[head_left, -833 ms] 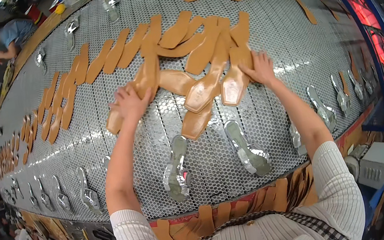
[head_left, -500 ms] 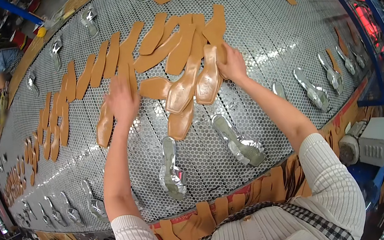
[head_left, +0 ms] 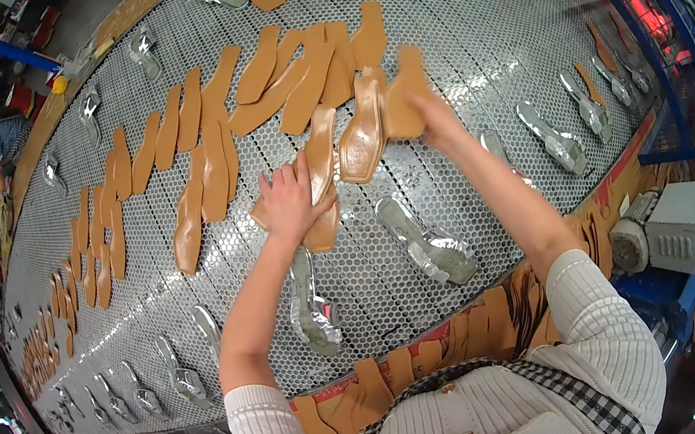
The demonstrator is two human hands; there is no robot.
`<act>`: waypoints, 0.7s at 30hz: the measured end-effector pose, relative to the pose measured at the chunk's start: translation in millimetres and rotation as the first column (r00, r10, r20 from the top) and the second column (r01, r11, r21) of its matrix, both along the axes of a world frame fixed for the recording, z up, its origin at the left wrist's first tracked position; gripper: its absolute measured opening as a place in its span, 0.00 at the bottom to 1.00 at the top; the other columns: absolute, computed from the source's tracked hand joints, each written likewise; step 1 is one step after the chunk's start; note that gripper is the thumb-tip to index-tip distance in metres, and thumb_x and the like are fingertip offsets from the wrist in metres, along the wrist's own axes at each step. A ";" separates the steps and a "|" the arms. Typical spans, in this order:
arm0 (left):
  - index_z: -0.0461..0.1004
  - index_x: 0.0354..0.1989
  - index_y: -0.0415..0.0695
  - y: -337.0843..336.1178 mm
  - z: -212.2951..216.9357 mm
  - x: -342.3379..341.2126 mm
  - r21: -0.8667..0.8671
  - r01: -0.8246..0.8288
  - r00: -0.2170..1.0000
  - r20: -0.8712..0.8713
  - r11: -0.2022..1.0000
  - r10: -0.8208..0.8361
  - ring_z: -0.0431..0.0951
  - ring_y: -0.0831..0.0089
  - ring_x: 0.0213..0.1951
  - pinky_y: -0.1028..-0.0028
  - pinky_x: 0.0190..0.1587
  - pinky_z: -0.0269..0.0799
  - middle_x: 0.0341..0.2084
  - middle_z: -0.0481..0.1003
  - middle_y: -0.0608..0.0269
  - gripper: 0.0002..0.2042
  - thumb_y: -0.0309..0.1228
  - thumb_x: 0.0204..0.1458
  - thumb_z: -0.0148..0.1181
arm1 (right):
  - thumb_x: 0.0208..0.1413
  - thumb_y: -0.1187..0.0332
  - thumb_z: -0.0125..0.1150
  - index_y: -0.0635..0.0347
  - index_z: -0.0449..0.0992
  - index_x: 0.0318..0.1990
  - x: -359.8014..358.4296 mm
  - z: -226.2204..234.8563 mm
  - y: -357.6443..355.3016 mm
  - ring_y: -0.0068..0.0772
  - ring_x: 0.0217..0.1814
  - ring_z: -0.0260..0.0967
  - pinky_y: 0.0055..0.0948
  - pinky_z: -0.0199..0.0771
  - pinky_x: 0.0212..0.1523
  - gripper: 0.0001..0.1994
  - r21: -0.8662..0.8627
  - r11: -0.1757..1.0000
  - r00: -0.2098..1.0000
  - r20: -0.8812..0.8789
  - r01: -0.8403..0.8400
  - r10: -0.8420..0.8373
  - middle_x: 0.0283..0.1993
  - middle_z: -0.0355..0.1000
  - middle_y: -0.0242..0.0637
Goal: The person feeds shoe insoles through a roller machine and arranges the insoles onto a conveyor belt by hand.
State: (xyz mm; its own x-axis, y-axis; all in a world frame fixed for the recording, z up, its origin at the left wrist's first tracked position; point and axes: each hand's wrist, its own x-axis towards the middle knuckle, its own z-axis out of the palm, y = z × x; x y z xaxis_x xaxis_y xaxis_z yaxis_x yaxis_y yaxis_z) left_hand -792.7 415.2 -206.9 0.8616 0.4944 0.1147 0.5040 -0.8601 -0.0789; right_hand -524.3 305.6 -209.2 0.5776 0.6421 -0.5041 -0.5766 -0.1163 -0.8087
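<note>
My right hand grips a tan insole, slightly blurred and lifted beside a glossy insole. My left hand lies with fingers spread over a small cluster of insoles, its fingertips against another glossy insole. Under its palm and thumb, a lower tan insole is partly covered. Farther off, a heap of overlapping tan insoles rests on the metal mesh surface. Left of my left hand, more insoles lie overlapped in a row.
Clear, strapped shoe soles lie near me, with others along the far side. Insoles line the near ledge. A blue frame and a motor stand right. Other people are at the left edge.
My left hand has moved right, from the left insole row onto the cluster. My right hand has drawn a tan insole away from behind the glossy one, to the right.
</note>
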 end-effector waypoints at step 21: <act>0.68 0.50 0.43 -4.4 17.6 30.3 -0.715 -0.279 0.955 -0.133 0.641 0.266 0.77 0.56 0.37 0.63 0.40 0.71 0.34 0.76 0.54 0.27 0.42 0.42 0.64 | 0.53 0.75 0.56 0.62 0.54 0.62 -19.6 -20.1 -25.3 0.38 0.58 0.61 0.32 0.62 0.58 0.29 0.050 0.960 0.828 0.494 0.275 -0.263 0.57 0.62 0.45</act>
State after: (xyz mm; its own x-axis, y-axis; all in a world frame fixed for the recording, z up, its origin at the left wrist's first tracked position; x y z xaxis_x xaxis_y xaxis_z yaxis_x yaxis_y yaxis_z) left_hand -762.4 410.8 -189.3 0.6728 0.6288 -0.3898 0.7291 -0.4740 0.4938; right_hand -543.8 280.3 -229.3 0.9010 0.4170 -0.1196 -0.1151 -0.0362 -0.9927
